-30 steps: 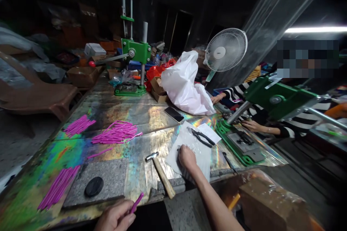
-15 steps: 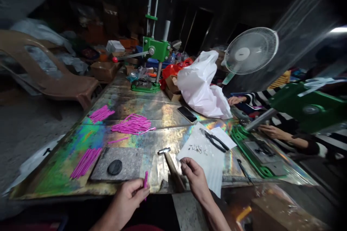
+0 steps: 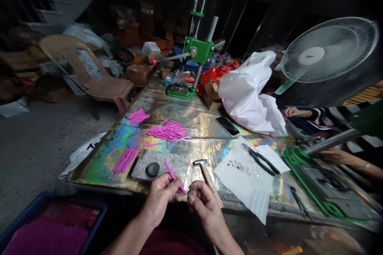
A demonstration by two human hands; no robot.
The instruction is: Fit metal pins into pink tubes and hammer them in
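My left hand point(image 3: 164, 194) pinches a short length of pink cord point(image 3: 171, 172) that slants down toward the right. At its lower end, the fingertips of my right hand point(image 3: 205, 203) are pressed together; what they hold is too small to make out. A hammer point(image 3: 209, 179) with a wooden handle lies just behind my right hand. Left of it, a grey stone block point(image 3: 139, 169) carries a black round disc point(image 3: 153, 169). More pink cords lie in a large heap point(image 3: 167, 130) and two smaller bundles. Small metal pieces point(image 3: 239, 166) are scattered on a white sheet point(image 3: 249, 191) at the right.
Black-handled pliers point(image 3: 263, 161) rest on the sheet, and a phone point(image 3: 227, 126) lies behind it. Green presses stand at the back point(image 3: 197, 50) and right point(image 3: 329, 207). A white bag point(image 3: 251, 99), a fan point(image 3: 329, 50) and a co-worker's hands point(image 3: 297, 112) are beyond.
The view has swung left. My hands have come together, the right one moving from beside the hammer to the cord's lower end. The cord now sticks out further from my left fingers.
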